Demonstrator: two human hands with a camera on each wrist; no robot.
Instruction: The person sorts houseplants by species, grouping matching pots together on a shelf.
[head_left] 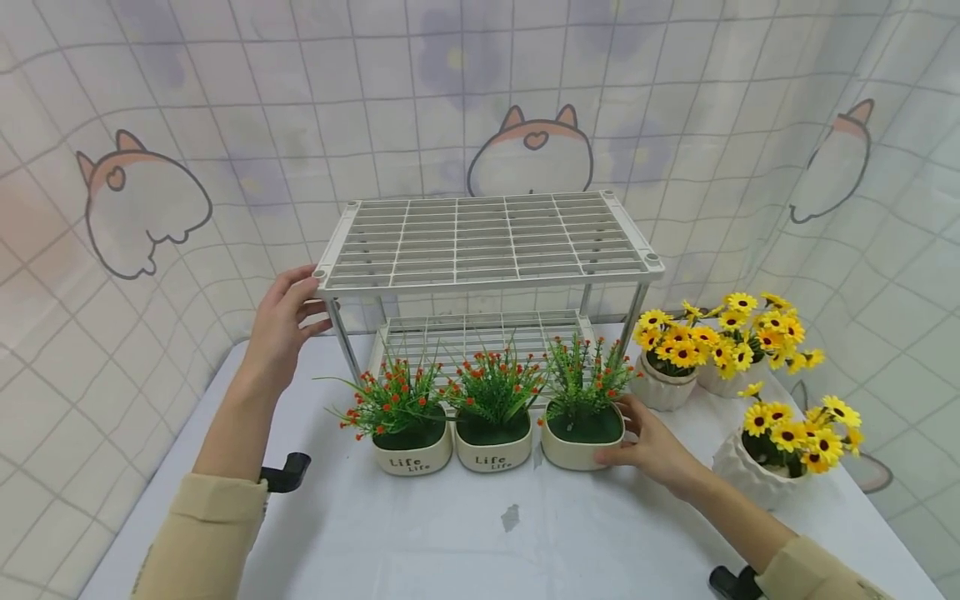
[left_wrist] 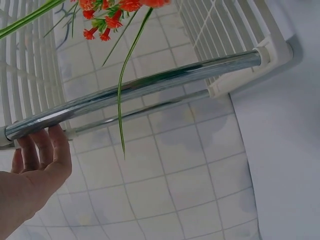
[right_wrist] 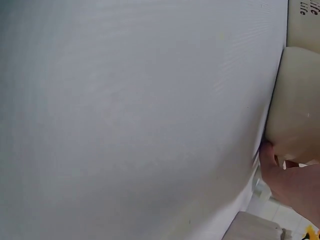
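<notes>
Row of flowerpots stands between the hands.

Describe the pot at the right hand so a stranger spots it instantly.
Find the white wire shelf. In front of it stands a row of red-flowered cream pots; go to the rightmost pot, in the grip of the right hand. Unlike the left pot and middle pot, it shows no "Life" lettering.
</notes>
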